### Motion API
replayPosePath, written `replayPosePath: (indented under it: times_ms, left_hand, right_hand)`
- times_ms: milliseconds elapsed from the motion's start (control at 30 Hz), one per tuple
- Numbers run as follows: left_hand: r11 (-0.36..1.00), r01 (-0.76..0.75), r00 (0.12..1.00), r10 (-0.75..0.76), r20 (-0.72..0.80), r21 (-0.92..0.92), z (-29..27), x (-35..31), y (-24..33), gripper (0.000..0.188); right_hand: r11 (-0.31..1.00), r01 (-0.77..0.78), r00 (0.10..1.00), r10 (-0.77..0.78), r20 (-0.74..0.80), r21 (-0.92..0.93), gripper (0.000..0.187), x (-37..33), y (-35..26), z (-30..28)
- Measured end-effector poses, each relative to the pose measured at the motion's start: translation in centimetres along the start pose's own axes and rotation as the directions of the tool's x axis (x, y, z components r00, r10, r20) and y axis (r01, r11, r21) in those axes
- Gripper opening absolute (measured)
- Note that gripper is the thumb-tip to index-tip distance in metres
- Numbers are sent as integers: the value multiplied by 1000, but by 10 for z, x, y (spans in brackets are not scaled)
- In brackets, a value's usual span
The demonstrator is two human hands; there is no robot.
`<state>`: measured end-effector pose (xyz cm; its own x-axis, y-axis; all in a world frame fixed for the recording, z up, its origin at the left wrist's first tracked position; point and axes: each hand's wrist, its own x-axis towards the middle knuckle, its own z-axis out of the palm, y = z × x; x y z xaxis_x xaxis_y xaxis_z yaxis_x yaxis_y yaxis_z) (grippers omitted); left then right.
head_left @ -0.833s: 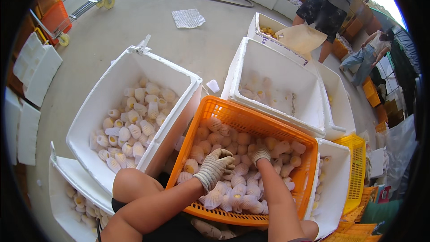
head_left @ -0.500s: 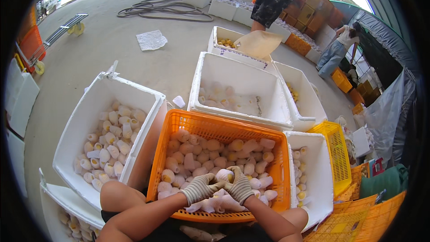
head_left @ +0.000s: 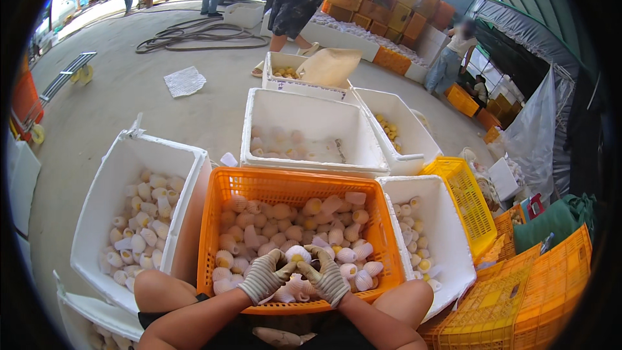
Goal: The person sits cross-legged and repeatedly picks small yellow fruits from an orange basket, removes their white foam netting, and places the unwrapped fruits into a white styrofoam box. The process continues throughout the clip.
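Your knit-gloved left hand [head_left: 267, 277] and right hand [head_left: 326, 277] pinch one round, net-sleeved fruit [head_left: 298, 255] over one perforated plastic basket [head_left: 291, 183], frame's lower centre.

the left hand [head_left: 267, 275] and right hand [head_left: 329, 277] wear matching knitted gloves [head_left: 334, 286], off-white with fine grey stripes, ending just past the wrists; forearms [head_left: 201, 316] and knees [head_left: 163, 288] are bare, above black clothing [head_left: 223, 337].

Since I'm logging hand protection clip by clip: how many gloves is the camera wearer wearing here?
2: one on the left hand, one on the right hand, either side of a sleeved fruit at the orange basket. Neither is hidden.
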<state>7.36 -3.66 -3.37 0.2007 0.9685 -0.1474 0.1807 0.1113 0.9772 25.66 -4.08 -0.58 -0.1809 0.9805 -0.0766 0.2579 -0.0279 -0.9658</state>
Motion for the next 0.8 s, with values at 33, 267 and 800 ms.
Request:
replayPosePath:
  times_ms: [33, 267, 800]
  left_hand:
    - [999, 15, 1000, -14, 13, -45, 0, -3, 3, 29]
    - [995, -32, 999, 32, -1, 99, -8, -3, 12, 22]
    - [942, 186, 981, -194, 1, -279, -21, 11, 16, 16]
  right_hand:
    - [998, -30, 999, 31, -13, 58, 52, -1, -1, 2]
    - [984, -130, 991, 127, 33, 125, 42, 3, -13, 3]
    - [981, -83, 993, 66, -100, -177, 16, 22, -11, -10]
